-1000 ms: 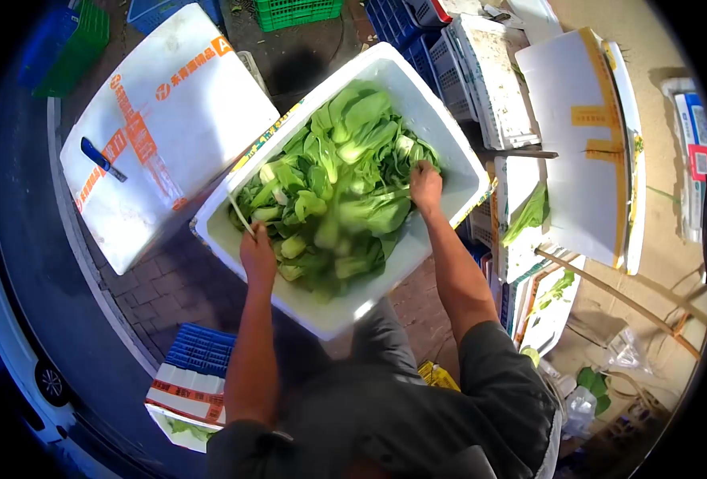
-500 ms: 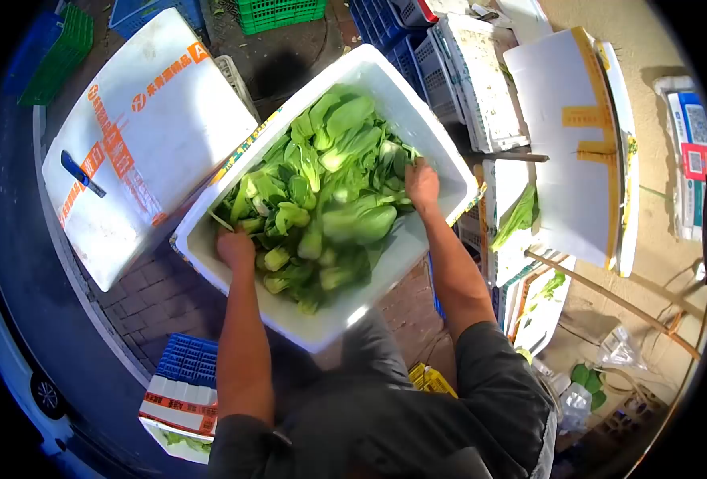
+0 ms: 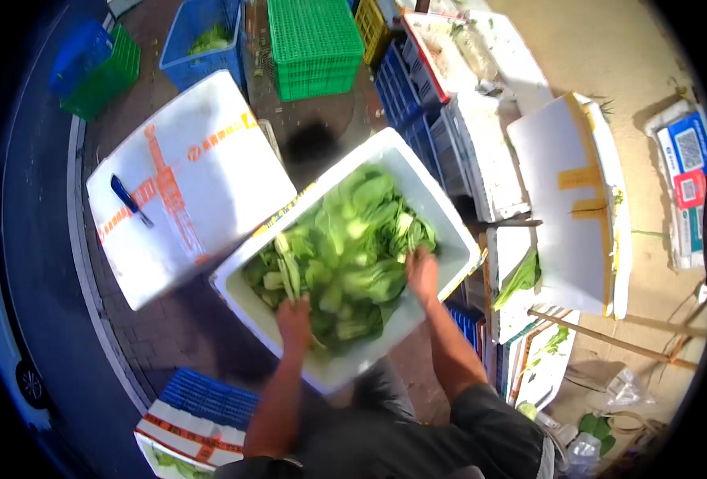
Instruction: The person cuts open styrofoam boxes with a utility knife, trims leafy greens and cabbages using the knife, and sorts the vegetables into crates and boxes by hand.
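Observation:
Green bok choy (image 3: 341, 255) fills a white foam box (image 3: 333, 374) in front of me, its middle blurred by motion. My left hand (image 3: 293, 323) is inside the box at the near left, closed around pale bok choy stalks (image 3: 288, 267) that stick up from it. At the right side of the heap, my right hand (image 3: 423, 275) is closed on a bok choy (image 3: 419, 237) whose leaves show above the fingers. Some fingertips of both hands are hidden by the greens.
Left of the box is a white foam lid (image 3: 202, 176) with a blue-handled knife (image 3: 130, 199) on it. Green crates (image 3: 315, 48) and a blue crate (image 3: 202, 60) stand behind. Stacked foam boxes (image 3: 485, 156) line the right. A stacked crate and box (image 3: 210, 399) sit at lower left.
My left hand has moved inward from the box's left wall and now holds stalks upright. The right hand stays on the right side. The greens have shifted, and the view has tilted upward.

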`<state>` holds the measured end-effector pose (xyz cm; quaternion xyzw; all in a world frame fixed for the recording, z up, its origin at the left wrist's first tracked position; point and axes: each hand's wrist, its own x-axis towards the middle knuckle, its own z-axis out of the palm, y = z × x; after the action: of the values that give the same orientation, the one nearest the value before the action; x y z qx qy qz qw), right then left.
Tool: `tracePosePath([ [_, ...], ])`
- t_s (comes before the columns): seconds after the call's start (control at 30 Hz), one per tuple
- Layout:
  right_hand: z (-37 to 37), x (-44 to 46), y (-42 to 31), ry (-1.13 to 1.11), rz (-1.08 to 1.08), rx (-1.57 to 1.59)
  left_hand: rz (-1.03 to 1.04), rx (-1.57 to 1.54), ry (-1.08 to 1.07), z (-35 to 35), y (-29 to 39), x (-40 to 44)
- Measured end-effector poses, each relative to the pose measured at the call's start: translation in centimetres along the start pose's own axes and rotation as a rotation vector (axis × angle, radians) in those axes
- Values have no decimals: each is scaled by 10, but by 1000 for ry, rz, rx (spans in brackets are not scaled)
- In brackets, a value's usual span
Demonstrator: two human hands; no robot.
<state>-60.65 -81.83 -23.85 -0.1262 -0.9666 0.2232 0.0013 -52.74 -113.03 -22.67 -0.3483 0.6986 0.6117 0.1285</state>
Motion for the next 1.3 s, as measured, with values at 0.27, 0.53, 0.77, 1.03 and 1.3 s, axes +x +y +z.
tracePosePath([
  [0.27, 25, -180, -134, -296, 238, 464, 527, 35, -402, 24, -11, -38],
  [0.53, -2, -212, -203, -228, 88, 397, -18, -134, -637, -64, 58, -83],
  [0.77, 20, -215, -223, -503, -80, 700, 206, -125, -397, -125, 38, -88],
  [1.03, 1, -234, -311, -692, -121, 737, 205, -341, -469, -222, 54, -86],
  [1.3, 94, -225, -444, -758, -225, 561, 425, -51, -304, -357, 61, 0],
])
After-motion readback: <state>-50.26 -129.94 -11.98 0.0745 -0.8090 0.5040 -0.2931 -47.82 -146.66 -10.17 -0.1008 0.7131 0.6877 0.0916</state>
